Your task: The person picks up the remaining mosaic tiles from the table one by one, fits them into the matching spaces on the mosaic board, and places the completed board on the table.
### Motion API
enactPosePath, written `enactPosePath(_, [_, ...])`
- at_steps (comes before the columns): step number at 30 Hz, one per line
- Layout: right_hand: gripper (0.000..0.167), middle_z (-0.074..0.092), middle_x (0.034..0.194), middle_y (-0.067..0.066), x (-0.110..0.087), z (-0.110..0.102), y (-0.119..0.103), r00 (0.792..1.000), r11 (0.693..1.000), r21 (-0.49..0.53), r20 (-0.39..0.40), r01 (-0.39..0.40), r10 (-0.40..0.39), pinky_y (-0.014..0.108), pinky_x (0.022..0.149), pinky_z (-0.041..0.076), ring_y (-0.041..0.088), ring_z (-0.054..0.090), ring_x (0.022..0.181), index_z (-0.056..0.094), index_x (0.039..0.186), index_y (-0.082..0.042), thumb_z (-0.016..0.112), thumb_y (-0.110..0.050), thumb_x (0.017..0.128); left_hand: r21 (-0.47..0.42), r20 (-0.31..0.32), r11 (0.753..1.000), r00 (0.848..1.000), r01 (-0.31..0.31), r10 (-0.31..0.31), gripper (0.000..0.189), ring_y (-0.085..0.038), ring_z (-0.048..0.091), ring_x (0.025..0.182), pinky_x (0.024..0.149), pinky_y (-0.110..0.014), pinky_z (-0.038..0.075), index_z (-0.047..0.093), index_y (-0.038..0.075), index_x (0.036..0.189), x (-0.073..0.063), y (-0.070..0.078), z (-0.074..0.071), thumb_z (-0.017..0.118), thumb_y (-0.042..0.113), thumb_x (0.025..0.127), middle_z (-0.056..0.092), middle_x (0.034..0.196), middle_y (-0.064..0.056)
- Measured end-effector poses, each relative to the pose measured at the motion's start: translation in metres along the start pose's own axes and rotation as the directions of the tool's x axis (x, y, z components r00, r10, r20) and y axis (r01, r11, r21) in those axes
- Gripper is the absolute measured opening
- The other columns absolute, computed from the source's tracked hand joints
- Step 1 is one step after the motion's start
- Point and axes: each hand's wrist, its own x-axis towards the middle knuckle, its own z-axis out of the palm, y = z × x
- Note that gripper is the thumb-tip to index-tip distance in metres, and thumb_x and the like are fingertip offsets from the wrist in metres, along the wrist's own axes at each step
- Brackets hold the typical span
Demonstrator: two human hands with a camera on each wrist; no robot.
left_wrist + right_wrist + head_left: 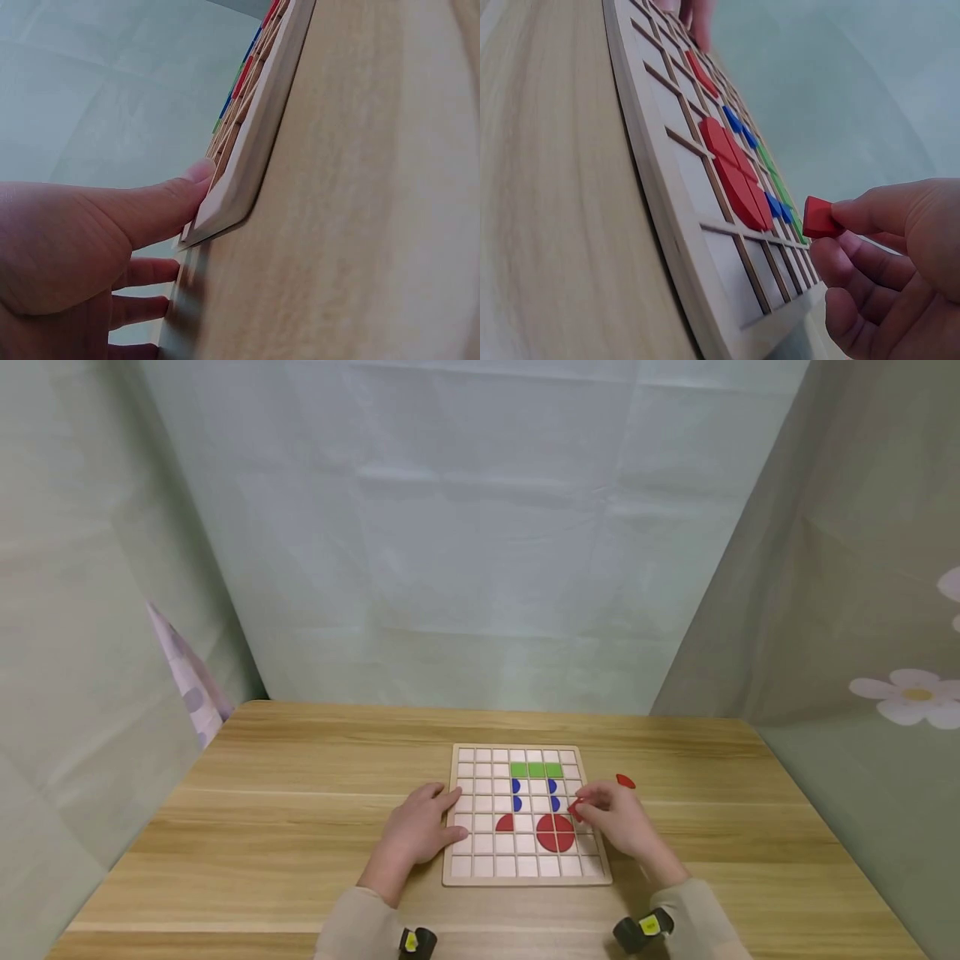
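Between the thumb and fingertips of our right hand (617,817) we pinch a small red piece (575,810), raised and tilted over the three o'clock side of the board (525,886). Our left hand (420,827) lies at the nine o'clock edge, fingers fairly straight and gripping nothing, its thumb on the rim; that light hold should keep the frame from sliding. The four-part red circle (561,839) sits toward five o'clock of the board's centre, a lone red quarter (506,824) toward eight, and a loose red piece (625,781) lies on the table past the edge, toward two.

To seat the piece well, we should turn its curved side to suit the cell first, lower it flat between the dividers, then press gently. Catching a neighbouring divider looks the likeliest slip, so we do best coming down from above.
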Motion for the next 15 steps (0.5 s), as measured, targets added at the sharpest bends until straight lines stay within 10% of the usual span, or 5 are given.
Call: enactPosePath(15, [0.012, 0.067, 0.087, 0.002, 0.002, 0.014, -0.011, 1.000, 1.000, 0.014, 0.024, 0.010, -0.010, 0.025, 0.067, 0.050, 0.016, 0.057, 0.077, 0.067, 0.099, -0.007, 0.066, -0.007, 0.087, 0.009, 0.004, 1.000, 1.000, -0.009, 0.009, 0.061, -0.036, 0.039, 0.132, 0.103, -0.055, 0.037, 0.052, 0.013, 0.137, 0.003, -0.002, 0.004, 0.070, 0.038, 0.084, 0.044, 0.141, -0.018])
